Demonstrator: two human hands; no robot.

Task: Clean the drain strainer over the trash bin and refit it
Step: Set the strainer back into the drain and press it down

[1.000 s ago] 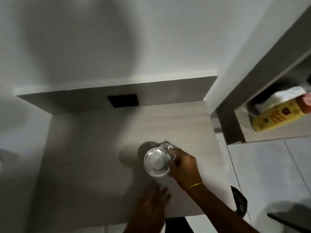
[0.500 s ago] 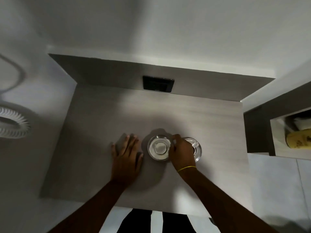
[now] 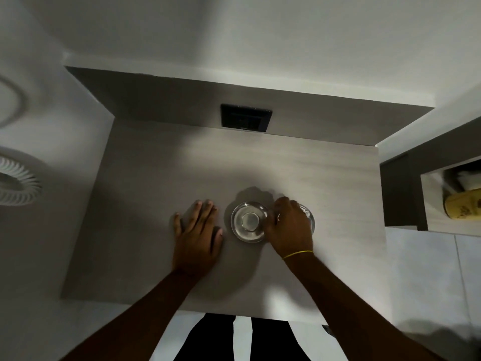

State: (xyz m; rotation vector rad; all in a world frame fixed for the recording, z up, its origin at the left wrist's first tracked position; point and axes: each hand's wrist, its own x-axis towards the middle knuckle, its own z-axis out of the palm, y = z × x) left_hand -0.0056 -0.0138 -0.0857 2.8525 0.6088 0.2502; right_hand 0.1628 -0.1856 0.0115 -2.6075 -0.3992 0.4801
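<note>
Head view: we look straight down on a grey wood-grain slab (image 3: 156, 204) with both bare hands on it.
Strainer's place: the round shiny metal drain strainer with a raised centre disc (image 3: 247, 222) lies flat on the slab between the hands. It sits just beside a second shiny metal ring (image 3: 311, 217), which is mostly hidden. We take that ring for the drain seat but cannot be sure.
Right hand: the right hand (image 3: 289, 227) has its fingers curled over the strainer's right rim and grips it there. A thin yellow band (image 3: 298, 254) circles the wrist.
Left hand: the left hand (image 3: 197, 230) lies flat with straight, spread fingers, presses on the slab near the strainer without touching it, and holds nothing.
Weight and stiffness: we judge it light, thin and rigid, so one hand is enough.
Surface: it is polished and possibly wet, so we expect it to be slippery and to skate on the slab.
Where to hold: we would pinch the rim, thumb against fingers, or take the centre disc when lowering it.
Surroundings: a black square wall plate (image 3: 246, 121), a white ribbed hose (image 3: 18, 188) and a yellow bottle in a niche (image 3: 463, 207). We see no trash bin.
</note>
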